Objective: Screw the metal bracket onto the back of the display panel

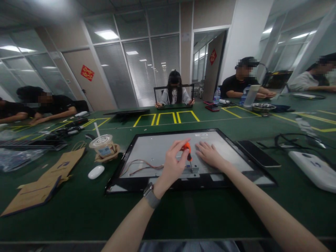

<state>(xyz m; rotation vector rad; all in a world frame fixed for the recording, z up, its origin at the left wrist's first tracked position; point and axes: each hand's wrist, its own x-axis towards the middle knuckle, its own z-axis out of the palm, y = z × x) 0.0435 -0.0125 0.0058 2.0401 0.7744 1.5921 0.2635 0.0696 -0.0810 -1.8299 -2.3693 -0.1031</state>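
A flat display panel (157, 146) with a grey metal back and black border lies on the green table in front of me. My left hand (175, 159), a watch (149, 191) on its wrist, grips an orange and black screwdriver (188, 150). The screwdriver stands nearly upright, its tip down at a small metal bracket (194, 170) near the panel's lower edge. My right hand (210, 154) lies flat on the panel's back with the fingers stretched out. Thin wires (143, 166) run across the panel left of the bracket.
Left of the panel are a drink cup (103, 145) in a carrier, a white earbud case (96, 172) and a paper bag (49, 178). To the right lie a black phone (258, 154), cables and a white device (313, 169). Across the table, a person holds a black frame (155, 94).
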